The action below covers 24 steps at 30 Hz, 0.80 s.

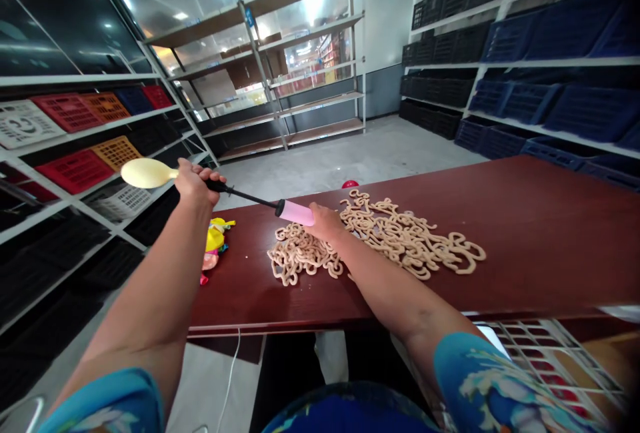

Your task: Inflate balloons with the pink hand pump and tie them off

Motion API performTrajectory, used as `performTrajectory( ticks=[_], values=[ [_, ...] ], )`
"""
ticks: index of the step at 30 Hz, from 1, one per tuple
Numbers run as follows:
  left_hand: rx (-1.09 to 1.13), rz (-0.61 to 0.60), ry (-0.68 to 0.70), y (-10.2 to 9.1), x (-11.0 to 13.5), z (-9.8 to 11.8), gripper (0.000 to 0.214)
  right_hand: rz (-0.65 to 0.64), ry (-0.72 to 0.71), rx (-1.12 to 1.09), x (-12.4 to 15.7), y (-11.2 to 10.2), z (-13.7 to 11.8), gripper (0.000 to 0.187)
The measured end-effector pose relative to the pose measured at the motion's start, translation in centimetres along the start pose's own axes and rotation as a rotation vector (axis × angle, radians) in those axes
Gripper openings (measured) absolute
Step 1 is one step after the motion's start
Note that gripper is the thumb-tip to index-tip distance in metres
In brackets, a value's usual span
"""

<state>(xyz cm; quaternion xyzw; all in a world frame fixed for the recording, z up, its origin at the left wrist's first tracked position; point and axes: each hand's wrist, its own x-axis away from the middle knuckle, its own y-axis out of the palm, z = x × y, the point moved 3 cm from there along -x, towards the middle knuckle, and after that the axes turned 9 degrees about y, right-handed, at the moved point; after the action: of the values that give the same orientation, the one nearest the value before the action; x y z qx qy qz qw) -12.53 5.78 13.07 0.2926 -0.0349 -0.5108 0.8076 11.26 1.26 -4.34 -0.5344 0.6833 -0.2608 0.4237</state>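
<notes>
A hand balloon pump stretches between my two hands, its black rod [253,197] drawn out of its pink barrel [297,212]. My left hand [194,179] is closed round the pump's black end. From the same fist a pale yellow balloon [146,173], partly inflated and long in shape, sticks out to the left; its neck is hidden by my fingers. My right hand [325,223] grips the far end of the pink barrel, above a pile of beige curly strands [305,256]. Limp balloons [215,238] in yellow, pink and other colours lie beside my left forearm.
The dark red table [530,233] holds a second, larger heap of beige strands [410,239]. A red round object [350,184] shows at its far edge. Shelves with crates [593,109] line both sides. A white wire basket [545,353] stands at lower right.
</notes>
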Motion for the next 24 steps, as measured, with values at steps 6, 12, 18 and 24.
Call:
performTrajectory(
  ticks=[6,12,18,24],
  values=[
    [0.024,-0.05,-0.073,0.8,3.1,-4.8,0.043,0.023,-0.016,-0.003,0.0,0.5,-0.1,0.041],
    [0.086,-0.076,-0.147,1.6,6.3,-9.0,0.045,0.033,-0.019,0.014,0.0,0.4,0.0,0.038],
    [0.071,-0.097,-0.115,0.8,4.3,-5.9,0.044,0.049,-0.066,0.003,0.2,0.3,-0.8,0.04],
    [0.06,-0.097,-0.009,-0.7,0.0,1.2,0.043,0.073,-0.068,0.017,0.2,0.1,-0.7,0.038]
  ],
)
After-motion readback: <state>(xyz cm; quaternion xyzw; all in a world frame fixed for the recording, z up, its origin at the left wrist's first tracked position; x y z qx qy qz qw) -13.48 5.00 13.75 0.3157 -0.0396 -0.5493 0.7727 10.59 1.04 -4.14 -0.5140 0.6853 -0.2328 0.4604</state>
